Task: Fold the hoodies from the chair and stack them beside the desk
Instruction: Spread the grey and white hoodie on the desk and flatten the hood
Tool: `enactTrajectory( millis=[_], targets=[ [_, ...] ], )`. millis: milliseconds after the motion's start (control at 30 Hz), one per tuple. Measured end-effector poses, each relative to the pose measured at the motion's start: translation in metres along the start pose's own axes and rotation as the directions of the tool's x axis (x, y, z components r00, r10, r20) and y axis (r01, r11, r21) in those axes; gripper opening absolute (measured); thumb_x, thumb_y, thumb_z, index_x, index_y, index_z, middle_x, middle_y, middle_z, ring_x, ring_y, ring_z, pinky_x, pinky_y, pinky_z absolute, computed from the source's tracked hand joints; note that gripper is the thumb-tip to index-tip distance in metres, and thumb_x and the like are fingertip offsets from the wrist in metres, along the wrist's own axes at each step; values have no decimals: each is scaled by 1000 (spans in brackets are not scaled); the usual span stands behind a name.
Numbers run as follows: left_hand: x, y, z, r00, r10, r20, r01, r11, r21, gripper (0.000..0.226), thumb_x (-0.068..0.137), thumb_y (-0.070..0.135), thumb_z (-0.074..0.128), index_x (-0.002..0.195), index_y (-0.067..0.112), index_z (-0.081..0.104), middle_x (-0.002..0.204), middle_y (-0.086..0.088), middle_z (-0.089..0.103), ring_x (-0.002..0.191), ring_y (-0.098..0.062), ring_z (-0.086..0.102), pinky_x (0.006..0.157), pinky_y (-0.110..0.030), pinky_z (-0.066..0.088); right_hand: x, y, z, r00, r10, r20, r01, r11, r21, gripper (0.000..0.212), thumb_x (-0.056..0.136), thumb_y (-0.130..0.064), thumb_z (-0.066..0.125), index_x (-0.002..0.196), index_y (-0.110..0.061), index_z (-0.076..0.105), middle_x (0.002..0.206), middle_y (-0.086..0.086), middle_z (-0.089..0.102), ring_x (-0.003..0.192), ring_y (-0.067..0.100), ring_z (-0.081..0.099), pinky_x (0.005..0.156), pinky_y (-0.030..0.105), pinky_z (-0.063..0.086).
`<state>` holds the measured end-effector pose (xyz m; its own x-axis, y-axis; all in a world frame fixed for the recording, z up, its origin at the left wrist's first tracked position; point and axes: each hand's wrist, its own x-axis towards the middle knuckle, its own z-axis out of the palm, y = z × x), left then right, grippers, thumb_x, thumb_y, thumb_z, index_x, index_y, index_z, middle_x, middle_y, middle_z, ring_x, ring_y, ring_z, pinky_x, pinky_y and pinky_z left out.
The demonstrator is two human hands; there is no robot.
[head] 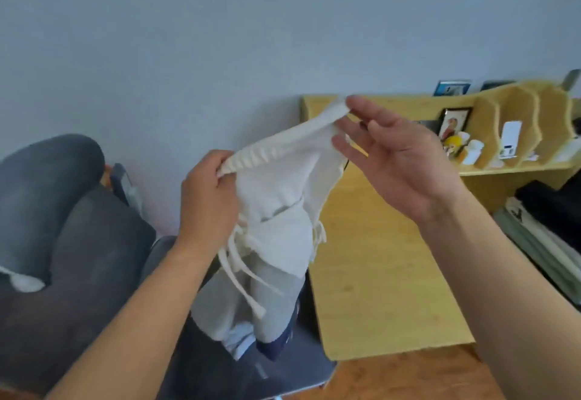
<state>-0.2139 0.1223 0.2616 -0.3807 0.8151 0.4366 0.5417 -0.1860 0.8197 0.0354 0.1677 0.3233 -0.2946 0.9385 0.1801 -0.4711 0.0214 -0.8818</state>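
Note:
I hold a white hoodie [276, 198] up in the air between the chair and the desk, its ribbed hem stretched between my hands. My left hand [207, 201] grips the hem's left end in curled fingers. My right hand [396, 160] is palm up with its fingers mostly straight, and pinches the hem's right end at thumb and fingertips. White drawstrings dangle below. Under the hoodie, a grey garment [220, 305] and a navy one [276, 343] lie on the grey chair [94, 258].
A light wooden desk [377, 273] stands to the right, with a divided shelf [515, 122] holding a framed picture and small items. Folded dark and grey-green clothes [547, 223] are piled at the right edge. Wooden floor [408, 380] shows below the desk.

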Motion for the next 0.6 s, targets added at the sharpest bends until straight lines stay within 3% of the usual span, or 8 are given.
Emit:
enactTrajectory(
  millis=[167, 267, 333, 367, 400, 467, 533, 600],
  targets=[
    [76, 158, -12, 915, 376, -150, -358, 924, 130, 11, 95, 11, 53, 94, 14, 64, 80, 8, 58, 80, -11, 53, 66, -23, 34, 21, -117, -9, 965, -250, 75, 254, 965, -58, 41, 93, 9, 52, 133, 1, 55, 131, 10, 63, 131, 26, 57, 112, 38, 43],
    [80, 259, -10, 884, 462, 70, -461, 838, 291, 21, 92, 41, 71, 101, 24, 65, 86, 11, 60, 85, -13, 56, 70, -25, 38, 23, -196, -31, 924, -381, 37, 383, 917, -110, 49, 88, -1, 65, 136, -3, 56, 124, 7, 65, 119, 20, 64, 101, 31, 49],
    [78, 302, -1, 868, 393, 305, -496, 724, 479, 47, 82, 49, 79, 122, 32, 61, 111, 7, 64, 103, -17, 59, 85, -29, 44, 22, -228, -53, 873, -487, 18, 462, 816, -348, 67, 79, -17, 75, 141, -8, 52, 133, 6, 59, 123, 18, 59, 110, 35, 45],
    [78, 316, 6, 849, 372, 375, -526, 662, 535, 52, 81, 43, 81, 127, 32, 59, 119, 5, 65, 111, -21, 60, 90, -31, 46, 22, -234, -64, 827, -560, 39, 476, 662, -579, 79, 75, -25, 77, 147, -11, 46, 143, 6, 51, 133, 18, 50, 116, 36, 38],
    [79, 329, 14, 838, 379, 394, -545, 630, 553, 47, 83, 33, 80, 126, 30, 60, 121, 2, 65, 112, -25, 60, 91, -33, 47, 22, -232, -76, 781, -615, 111, 424, 393, -816, 91, 75, -30, 77, 153, -14, 34, 152, 7, 39, 142, 21, 38, 121, 38, 29],
    [82, 354, 29, 849, 459, 261, -517, 624, 586, 28, 88, 13, 67, 113, 26, 67, 115, -4, 67, 107, -31, 62, 84, -33, 47, 16, -202, -104, 777, -589, 224, 183, -130, -974, 101, 82, -23, 69, 160, -21, 5, 163, 10, 16, 147, 33, 24, 121, 46, 24],
    [86, 370, 36, 868, 490, 78, -420, 643, 641, 26, 88, 6, 58, 104, 22, 71, 115, -8, 67, 107, -34, 62, 83, -31, 45, 4, -165, -149, 908, -408, 94, -46, -321, -946, 93, 87, -7, 59, 159, -24, 2, 158, 11, 21, 132, 37, 43, 102, 48, 44],
    [95, 368, 36, 901, 431, 47, -330, 612, 719, 28, 87, 4, 55, 104, 21, 71, 118, -13, 65, 108, -39, 62, 89, -35, 48, -3, -160, -206, 947, -290, -137, -239, -354, -904, 51, 95, -8, 52, 144, -16, 41, 127, 11, 52, 104, 33, 62, 81, 41, 55]
  ],
)
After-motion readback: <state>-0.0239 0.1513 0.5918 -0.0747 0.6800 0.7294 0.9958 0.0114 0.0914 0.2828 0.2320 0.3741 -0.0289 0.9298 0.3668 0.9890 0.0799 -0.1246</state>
